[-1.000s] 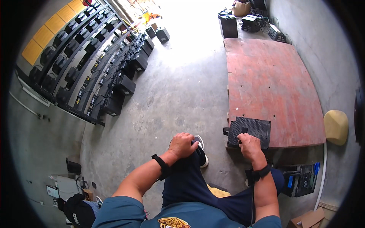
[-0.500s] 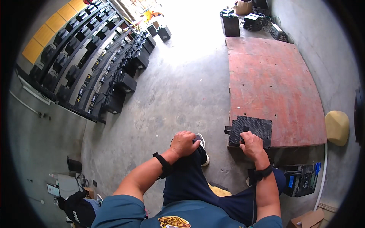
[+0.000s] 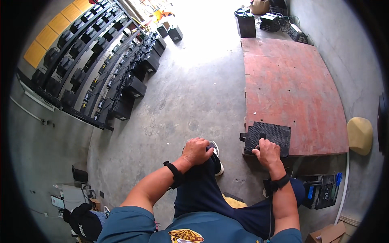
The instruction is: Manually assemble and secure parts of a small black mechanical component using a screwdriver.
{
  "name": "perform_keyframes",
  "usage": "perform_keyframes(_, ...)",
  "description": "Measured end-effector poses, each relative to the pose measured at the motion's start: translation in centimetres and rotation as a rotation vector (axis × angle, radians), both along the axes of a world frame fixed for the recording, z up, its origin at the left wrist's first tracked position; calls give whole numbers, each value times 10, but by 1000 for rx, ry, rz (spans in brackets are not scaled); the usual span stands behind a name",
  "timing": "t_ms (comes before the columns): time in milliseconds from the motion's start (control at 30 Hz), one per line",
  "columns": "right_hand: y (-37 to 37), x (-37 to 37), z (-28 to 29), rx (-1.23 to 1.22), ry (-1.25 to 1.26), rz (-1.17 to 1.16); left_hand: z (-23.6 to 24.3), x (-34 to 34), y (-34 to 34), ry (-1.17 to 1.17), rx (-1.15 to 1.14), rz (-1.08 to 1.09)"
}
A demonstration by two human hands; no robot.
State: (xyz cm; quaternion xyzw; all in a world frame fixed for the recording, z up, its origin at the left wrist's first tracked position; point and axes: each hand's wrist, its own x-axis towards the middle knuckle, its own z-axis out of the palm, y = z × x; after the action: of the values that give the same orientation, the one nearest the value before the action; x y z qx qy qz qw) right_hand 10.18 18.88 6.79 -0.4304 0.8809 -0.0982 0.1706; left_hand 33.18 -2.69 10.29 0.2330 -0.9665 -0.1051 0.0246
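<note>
Black box (image 3: 277,137) lies under your curled right hand (image 3: 268,152) while your left hand (image 3: 197,151) drapes over your leg (image 3: 194,188), neither hand's grip being discernible.

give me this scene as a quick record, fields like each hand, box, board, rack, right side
left hand: on the bent left knee
right hand: over the near part of the black box; exact grip unclear
black box: textured top, lying at the near left corner of the red board
red board: worn, right of the grey floor
rack: black, at left, holding many dark units
right wall side: yellow pad
</note>
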Motion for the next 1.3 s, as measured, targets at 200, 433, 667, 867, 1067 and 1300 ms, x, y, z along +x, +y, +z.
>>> perform_keyframes(200, 13, -5, -9, -352, -15, 199, 1, -1, 1, -15, 4, 9)
perform_keyframes(433, 2, -1, 7, -52, -9, 72, 0, -1, 0, -2, -13, -7)
perform_keyframes(667, 5, 0, 1, -174, -71, 86, -1, 0, 0, 7, -2, -1)
perform_keyframes(867, 13, -4, -4, -170, -82, 111, -2, -1, 1, 38, 19, -14)
perform_keyframes(1067, 2, -4, 11, 26, -35, 58, -2, -1, 1, 22, -4, 0)
perform_keyframes(1300, 11, -1, -8, -336, -10, 84, -1, -1, 2, 11, 3, 8)
